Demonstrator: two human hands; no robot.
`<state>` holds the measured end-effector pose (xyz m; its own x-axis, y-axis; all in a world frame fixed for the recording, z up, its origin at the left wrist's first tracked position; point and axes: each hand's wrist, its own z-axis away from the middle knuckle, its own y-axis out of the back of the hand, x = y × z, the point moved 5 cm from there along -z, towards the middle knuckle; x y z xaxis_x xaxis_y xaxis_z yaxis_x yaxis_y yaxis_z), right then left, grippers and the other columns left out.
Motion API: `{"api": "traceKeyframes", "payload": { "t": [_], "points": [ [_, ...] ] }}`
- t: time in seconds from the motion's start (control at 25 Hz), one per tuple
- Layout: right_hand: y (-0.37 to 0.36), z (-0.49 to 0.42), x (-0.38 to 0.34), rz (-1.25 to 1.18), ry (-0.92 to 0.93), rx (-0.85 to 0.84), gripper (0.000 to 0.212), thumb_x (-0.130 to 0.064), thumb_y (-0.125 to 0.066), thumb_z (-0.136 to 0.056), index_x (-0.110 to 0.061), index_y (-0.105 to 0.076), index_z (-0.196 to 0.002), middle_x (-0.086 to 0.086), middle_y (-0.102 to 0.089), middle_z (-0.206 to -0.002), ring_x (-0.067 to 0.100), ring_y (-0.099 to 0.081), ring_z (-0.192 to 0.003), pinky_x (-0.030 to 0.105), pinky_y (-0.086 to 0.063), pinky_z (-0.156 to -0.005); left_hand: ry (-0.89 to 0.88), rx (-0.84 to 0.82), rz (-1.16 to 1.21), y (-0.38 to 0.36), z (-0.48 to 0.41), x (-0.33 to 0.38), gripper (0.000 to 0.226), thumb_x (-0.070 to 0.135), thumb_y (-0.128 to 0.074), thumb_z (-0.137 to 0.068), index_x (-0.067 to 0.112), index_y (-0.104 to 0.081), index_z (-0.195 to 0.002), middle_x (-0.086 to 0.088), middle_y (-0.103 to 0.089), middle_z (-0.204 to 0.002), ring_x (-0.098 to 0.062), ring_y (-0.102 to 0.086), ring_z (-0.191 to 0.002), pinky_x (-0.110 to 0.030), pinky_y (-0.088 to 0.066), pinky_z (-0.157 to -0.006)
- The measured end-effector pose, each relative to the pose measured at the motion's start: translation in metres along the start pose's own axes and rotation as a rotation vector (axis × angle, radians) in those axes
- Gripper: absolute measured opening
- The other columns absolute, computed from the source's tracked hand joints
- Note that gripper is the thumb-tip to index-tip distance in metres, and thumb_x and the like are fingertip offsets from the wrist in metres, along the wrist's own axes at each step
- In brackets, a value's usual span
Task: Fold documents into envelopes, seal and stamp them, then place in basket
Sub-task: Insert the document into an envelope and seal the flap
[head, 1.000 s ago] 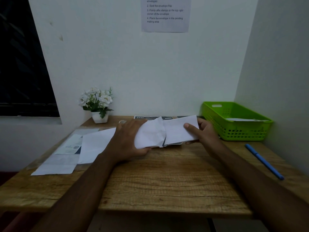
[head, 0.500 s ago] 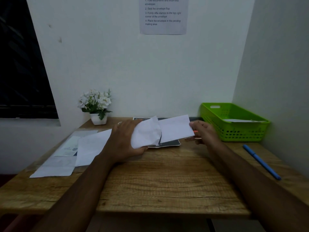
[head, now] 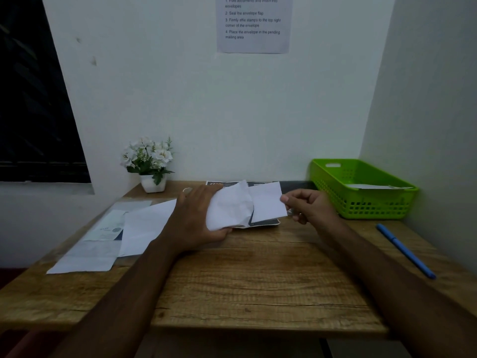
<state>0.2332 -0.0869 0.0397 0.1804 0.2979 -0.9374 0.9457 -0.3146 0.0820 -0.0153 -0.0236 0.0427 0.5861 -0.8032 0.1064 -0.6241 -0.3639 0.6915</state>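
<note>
Here, the wooden surface [head: 245, 280] carries a green basket [head: 366, 205] at its far right corner, with one white sheet [head: 371, 187] lying inside. Loose papers [head: 144, 226] spread over the left side. Near the far middle, the left hand [head: 196, 218] grips a crumpled white envelope [head: 229, 205] above a dark printed sheet [head: 265, 223]. The right hand [head: 309, 206] pinches the right edge of the folded document [head: 267, 202], whose left end disappears at the envelope's edge. A blue pen [head: 405, 250] lies near the basket.
</note>
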Motion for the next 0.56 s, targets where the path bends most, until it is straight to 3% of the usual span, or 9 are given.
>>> {"api": "traceKeyframes", "payload": {
  "t": [0.2,0.56],
  "points": [
    [-0.009,0.002,0.004,0.066,0.004,-0.064,0.008,-0.015,-0.072,-0.083,-0.009,-0.072,-0.088,0.002,-0.071,-0.07,0.01,-0.054,-0.048,0.02,-0.037,-0.043,-0.008,-0.021,-0.004,-0.002,0.0,0.002,0.084,0.058,-0.066,-0.061,0.025,-0.038,-0.133,0.008,-0.048,-0.126,-0.009,-0.042,-0.117,-0.037,-0.031,-0.1],
    [-0.021,0.006,0.006,0.144,0.043,-0.128,0.005,-0.013,-0.075,-0.08,-0.014,-0.075,-0.086,0.001,-0.072,-0.07,0.011,-0.053,-0.047,0.023,-0.037,-0.043,-0.04,-0.072,-0.017,-0.007,0.0,0.014,0.086,0.058,-0.069,-0.063,0.024,-0.037,-0.135,0.009,-0.047,-0.128,-0.011,-0.042,-0.119,-0.036,-0.03,-0.101]
  ]
}}
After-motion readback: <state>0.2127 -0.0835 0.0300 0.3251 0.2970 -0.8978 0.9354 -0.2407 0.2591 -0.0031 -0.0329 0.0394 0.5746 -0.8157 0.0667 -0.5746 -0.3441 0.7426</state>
